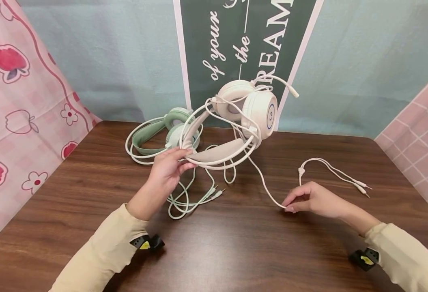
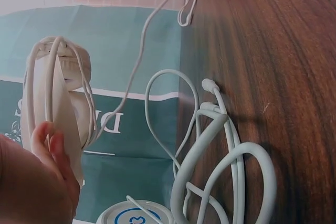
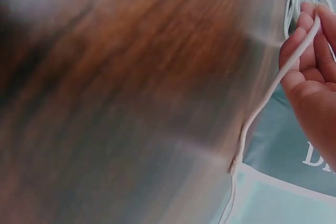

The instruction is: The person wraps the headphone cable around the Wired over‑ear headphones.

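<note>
My left hand (image 1: 168, 166) grips the headband of a white headset (image 1: 259, 115), which is held up above the table. Its two ear cups point away from me, and the microphone boom (image 1: 281, 83) sticks out to the right. Loops of its cable hang around the band and cups. To the right, my right hand (image 1: 314, 198) pinches the white cable (image 1: 263, 178) between thumb and fingers, low over the table. Past that hand, the cable splits into two plugs (image 1: 361, 187) lying on the wood. In the right wrist view the cable (image 3: 262, 103) runs across the fingers.
Behind my left hand, a green headset (image 1: 149, 136) lies on the brown wooden table (image 1: 235, 251). Its cable (image 1: 184, 202) is coiled nearer me, with two plugs showing. A lettered cloth (image 1: 235, 48) hangs at the back, and pink cloths (image 1: 24, 93) flank the table.
</note>
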Tool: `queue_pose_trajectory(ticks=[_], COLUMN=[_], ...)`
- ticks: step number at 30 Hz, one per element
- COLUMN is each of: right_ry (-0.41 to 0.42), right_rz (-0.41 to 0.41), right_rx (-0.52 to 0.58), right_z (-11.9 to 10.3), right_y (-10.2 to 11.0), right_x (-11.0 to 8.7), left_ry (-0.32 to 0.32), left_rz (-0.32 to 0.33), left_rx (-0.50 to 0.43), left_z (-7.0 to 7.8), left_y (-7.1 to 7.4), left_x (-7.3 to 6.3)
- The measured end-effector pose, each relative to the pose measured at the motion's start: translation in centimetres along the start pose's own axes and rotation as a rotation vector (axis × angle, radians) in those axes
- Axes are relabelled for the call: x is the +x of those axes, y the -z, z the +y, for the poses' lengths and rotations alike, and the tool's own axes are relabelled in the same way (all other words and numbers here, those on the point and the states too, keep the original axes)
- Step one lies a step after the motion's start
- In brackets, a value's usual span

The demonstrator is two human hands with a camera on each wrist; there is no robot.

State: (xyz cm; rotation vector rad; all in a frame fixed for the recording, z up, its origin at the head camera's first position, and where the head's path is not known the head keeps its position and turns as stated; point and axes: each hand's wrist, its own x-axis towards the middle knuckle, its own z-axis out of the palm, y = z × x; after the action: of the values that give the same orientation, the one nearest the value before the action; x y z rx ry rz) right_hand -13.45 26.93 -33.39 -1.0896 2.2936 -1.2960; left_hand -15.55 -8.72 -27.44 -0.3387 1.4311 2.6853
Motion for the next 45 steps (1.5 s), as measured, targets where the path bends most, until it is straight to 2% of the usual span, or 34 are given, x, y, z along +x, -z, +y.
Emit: queue_pose_trajectory(ticks=[7,14,20,25,27,33,40,45], right_ry=[0.065,0.104,0.13,0.139,0.201,0.394,0.427,0.366], right_rz=[-0.052,-0.055,-0.085,-0.096,-0.1,-0.128,-0.024,0.053], right_rx=[0.099,0.087,0.095,0.03,0.021,0.157,0.044,0.028], right_z=[-0.9,-2.8,-4.7,-6.1,-6.5,-7.8,-9.5,-10.0], right_y=[-0.2,0.2,0.5,0.9,1.3,2.9,4.8,6.0], right_x=[-0.3,-0.4,0.0,0.1,0.2,0.6,1.0,0.6], left_ry=[-0.041,-0.082,-0.077,-0.068,-0.067,-0.066,-0.046,-0.041], left_rz=[0.049,0.078,0.087,0.079,0.076,0.049,0.034,0.015], left_rx=[0.022,0.067,0.102,0.119,0.128,0.187,0.239,0.266], left_z=[-0.4,-0.7,-1.0,-1.2,-1.2,-1.1,-1.0,-0.9], left_y=[-0.2,-0.3,-0.3,-0.3,-0.3,-0.3,0.0,0.2], left_x=[0.5,0.8,0.9,0.9,0.8,0.4,0.1,-0.1])
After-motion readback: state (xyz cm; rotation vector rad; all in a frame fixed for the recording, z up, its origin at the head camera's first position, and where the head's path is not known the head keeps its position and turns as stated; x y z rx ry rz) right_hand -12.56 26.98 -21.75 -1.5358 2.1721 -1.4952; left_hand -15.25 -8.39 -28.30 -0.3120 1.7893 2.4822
